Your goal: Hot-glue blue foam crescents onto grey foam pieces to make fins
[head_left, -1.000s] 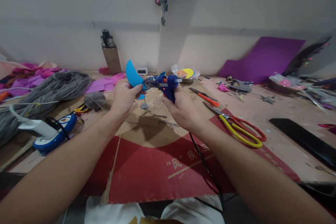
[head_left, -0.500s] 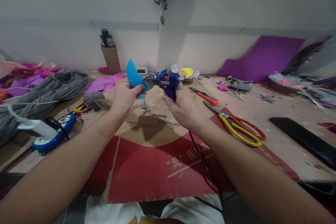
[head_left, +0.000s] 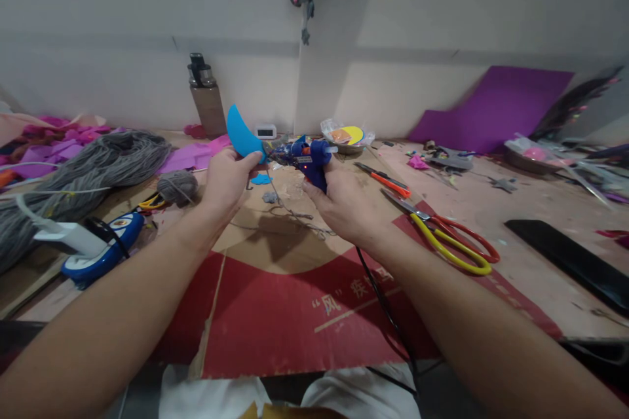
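Between the thumb and fingers of my left hand (head_left: pixel 228 177) is a blue crescent-shaped piece (head_left: pixel 243 134), its curved tip pointing up and left. My right hand (head_left: pixel 341 200) is wrapped around the handle of a blue hot glue gun (head_left: pixel 312 160), which has a small red light lit and a clear glue stick at its back end. The gun's nozzle points left, close to the crescent's lower end; whether they touch I cannot tell. Grey yarn (head_left: pixel 278 196) trails below onto the cardboard (head_left: pixel 275 249), near a small grey star (head_left: pixel 269 198) and a blue scrap (head_left: pixel 261 179).
Right of my right hand lie scissors (head_left: pixel 447 236) with red and yellow handles, an orange utility knife (head_left: pixel 386 180) and a black phone-like slab (head_left: pixel 565 262). Leftward are a grey yarn ball (head_left: pixel 177 188), a yarn skein (head_left: pixel 108 167) and a blue power strip (head_left: pixel 103 252). The gun's black cord (head_left: pixel 378 288) runs down.
My left hand and the blue crescent have shifted slightly left. The glue gun has moved a little left and down, uncovering more of the blue scrap and the grey star on the cardboard.
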### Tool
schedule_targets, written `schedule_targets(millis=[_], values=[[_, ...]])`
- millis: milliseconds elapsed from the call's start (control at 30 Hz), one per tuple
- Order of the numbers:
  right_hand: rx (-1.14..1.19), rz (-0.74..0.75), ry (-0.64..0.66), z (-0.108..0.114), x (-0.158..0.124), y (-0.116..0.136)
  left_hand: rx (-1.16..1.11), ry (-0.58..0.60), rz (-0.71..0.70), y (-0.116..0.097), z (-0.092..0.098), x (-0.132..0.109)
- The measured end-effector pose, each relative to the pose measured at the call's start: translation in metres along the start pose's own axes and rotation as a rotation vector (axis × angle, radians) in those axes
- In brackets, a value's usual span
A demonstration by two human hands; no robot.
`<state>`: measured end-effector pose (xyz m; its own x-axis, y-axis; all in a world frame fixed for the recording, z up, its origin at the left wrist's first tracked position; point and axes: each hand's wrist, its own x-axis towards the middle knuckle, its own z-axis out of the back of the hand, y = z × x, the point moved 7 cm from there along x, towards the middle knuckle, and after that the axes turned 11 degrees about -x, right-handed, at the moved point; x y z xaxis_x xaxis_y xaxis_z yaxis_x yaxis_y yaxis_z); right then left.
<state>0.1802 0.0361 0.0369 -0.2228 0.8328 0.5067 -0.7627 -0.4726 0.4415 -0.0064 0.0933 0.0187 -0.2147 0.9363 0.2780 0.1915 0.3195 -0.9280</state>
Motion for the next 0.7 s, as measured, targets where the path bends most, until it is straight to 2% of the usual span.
schedule_targets(millis=[133, 233, 333, 400, 433, 500, 567, 633, 700], values=[[0.07, -0.028, -0.046, 0.004, -0.001, -0.003, -0.018, -0.022, 0.004, -0.001, 0.001, 0.0], [0.302, -0.088, -0.082, 0.009, 0.001, -0.012, -0.048, -0.036, 0.039, 0.001, 0.002, 0.001], [0.554, -0.209, -0.083, 0.009, 0.009, -0.033, -0.061, -0.056, 0.064, 0.003, 0.002, 0.002], [0.574, -0.357, -0.054, 0.005, 0.014, -0.057, -0.07, -0.073, 0.072, 0.003, 0.003, 0.002], [0.506, -0.441, -0.011, 0.002, 0.015, -0.071, -0.075, -0.078, 0.078, 0.004, 0.002, 0.001], [0.176, -0.546, 0.129, -0.004, 0.015, -0.096, -0.088, -0.08, 0.091, 0.004, 0.0, -0.001], [-0.198, -0.541, 0.251, -0.003, 0.016, -0.112, -0.097, -0.062, 0.098, 0.004, -0.003, -0.003], [-0.425, -0.528, 0.302, 0.004, 0.015, -0.121, -0.101, -0.03, 0.091, 0.004, -0.006, -0.005], [-0.548, -0.55, 0.253, 0.019, 0.014, -0.12, -0.11, -0.004, 0.081, 0.004, -0.009, -0.007]])
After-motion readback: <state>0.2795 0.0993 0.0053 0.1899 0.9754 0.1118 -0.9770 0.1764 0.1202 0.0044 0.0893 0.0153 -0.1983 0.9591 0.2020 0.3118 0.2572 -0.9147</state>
